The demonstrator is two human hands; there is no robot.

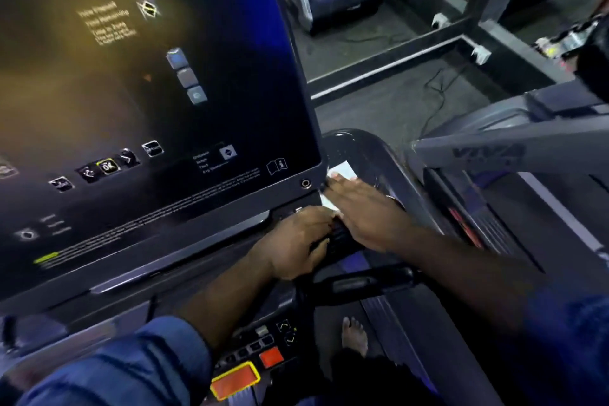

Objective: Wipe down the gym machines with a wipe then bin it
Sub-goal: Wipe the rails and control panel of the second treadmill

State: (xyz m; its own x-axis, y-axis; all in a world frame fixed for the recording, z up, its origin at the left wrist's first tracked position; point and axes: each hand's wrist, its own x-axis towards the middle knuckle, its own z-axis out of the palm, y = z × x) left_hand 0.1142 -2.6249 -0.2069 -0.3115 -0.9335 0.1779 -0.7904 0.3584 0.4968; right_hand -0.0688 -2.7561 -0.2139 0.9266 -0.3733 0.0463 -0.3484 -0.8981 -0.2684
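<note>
My right hand (365, 212) is flat on the wipe (341, 171), left hand (296, 241) wrapped round the grip (341, 236); the wipe looks soft and floppy, so I'd pinch its far edge.

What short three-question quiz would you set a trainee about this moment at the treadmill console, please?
1. True or false: the right hand lies flat on the white wipe.
2. What does the left hand hold? A) the dark grip below the console; B) the orange button; C) a spray bottle.
3. Fill in: the wipe lies by the lower ___ corner of the console screen.

Key: 1 true; 2 A; 3 right.
</note>
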